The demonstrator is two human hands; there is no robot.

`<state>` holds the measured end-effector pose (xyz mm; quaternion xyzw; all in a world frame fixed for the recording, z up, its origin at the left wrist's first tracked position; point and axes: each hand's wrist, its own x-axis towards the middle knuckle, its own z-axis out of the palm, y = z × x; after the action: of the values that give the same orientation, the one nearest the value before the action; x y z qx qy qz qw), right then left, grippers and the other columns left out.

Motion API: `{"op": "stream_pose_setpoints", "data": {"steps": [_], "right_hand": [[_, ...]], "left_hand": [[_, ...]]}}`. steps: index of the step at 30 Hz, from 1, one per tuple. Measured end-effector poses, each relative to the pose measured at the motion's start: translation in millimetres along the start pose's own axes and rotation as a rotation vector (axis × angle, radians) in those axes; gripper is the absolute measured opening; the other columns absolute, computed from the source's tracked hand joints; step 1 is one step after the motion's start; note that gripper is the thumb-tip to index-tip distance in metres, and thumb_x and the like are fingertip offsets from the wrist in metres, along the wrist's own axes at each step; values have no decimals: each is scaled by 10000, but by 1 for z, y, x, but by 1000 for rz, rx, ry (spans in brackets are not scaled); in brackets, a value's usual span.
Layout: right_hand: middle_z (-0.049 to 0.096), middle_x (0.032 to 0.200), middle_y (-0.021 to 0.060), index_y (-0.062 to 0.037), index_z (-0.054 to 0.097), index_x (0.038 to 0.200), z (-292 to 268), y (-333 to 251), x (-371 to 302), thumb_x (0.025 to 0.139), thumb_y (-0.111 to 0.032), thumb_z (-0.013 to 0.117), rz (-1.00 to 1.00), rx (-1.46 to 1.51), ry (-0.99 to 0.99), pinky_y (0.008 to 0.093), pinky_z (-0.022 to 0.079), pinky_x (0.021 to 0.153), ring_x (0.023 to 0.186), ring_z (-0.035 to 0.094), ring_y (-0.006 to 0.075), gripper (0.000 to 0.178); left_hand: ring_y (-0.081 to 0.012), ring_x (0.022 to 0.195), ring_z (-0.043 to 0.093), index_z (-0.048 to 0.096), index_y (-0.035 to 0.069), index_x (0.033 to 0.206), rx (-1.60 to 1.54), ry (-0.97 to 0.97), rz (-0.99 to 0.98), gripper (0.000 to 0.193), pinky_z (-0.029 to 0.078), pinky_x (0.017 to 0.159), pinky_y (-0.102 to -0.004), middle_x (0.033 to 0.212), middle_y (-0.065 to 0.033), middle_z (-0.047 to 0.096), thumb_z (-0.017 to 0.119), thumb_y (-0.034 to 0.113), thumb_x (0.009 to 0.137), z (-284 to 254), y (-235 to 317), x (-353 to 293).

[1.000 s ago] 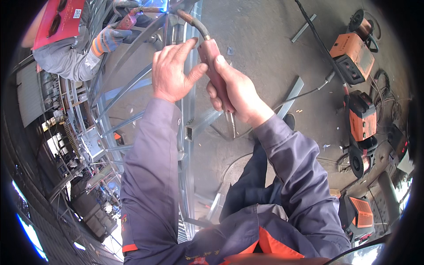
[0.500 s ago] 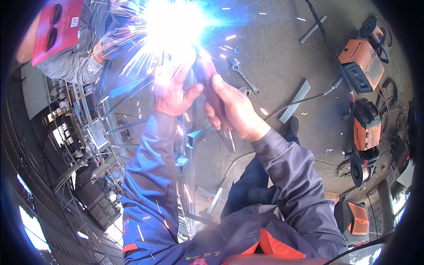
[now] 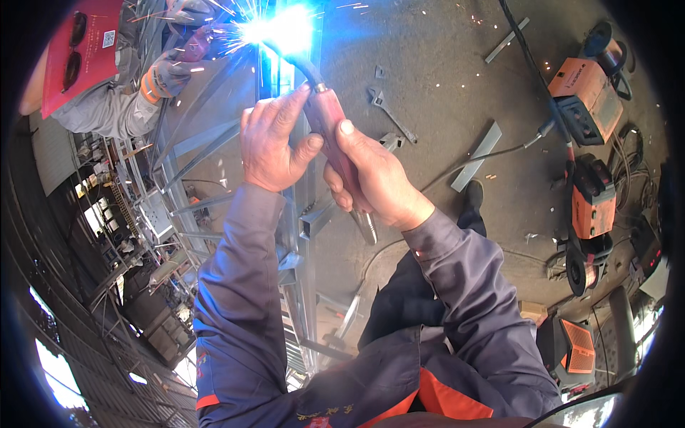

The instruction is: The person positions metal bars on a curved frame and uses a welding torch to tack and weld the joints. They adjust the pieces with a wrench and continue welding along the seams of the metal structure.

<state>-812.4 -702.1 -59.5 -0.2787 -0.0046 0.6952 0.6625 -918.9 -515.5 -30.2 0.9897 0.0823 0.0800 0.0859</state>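
My right hand (image 3: 382,178) is wrapped round the reddish handle of a welding torch (image 3: 332,118), its thumb lying along the top. The torch's bent neck points up and left into a bright blue-white arc (image 3: 285,30) that throws sparks and hides the tip. My left hand (image 3: 275,143) lies over the metal frame (image 3: 305,274), fingers stretched forward and thumb apart. Its index fingertip is at the front of the torch handle; whether it presses there I cannot tell. The torch's cable end hangs below my right hand.
At the upper left a co-worker's gloved hand (image 3: 168,77) is near the frame, beside a red face shield (image 3: 80,53) with dark lenses. An adjustable wrench (image 3: 391,113) and a flat metal strip (image 3: 477,157) lie on the floor. Orange wire feeders (image 3: 589,96) and cables stand at right.
The arc's glare has shrunk, showing the torch neck and the co-worker's gloved hand. My hands have hardly moved and keep the same hold.
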Motion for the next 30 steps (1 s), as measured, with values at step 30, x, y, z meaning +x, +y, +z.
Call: {"op": "stream_pose_setpoints", "data": {"steps": [30], "right_hand": [[567, 713, 43, -85, 563, 1099, -3, 2, 2, 1063, -654, 387, 20, 66, -6, 242, 361, 390, 499, 544, 128, 597]], "left_hand": [[-254, 996, 612, 618, 113, 1430, 25, -32, 18, 706, 418, 880, -413, 1117, -59, 691, 549, 653, 980, 0, 3, 3]]}}
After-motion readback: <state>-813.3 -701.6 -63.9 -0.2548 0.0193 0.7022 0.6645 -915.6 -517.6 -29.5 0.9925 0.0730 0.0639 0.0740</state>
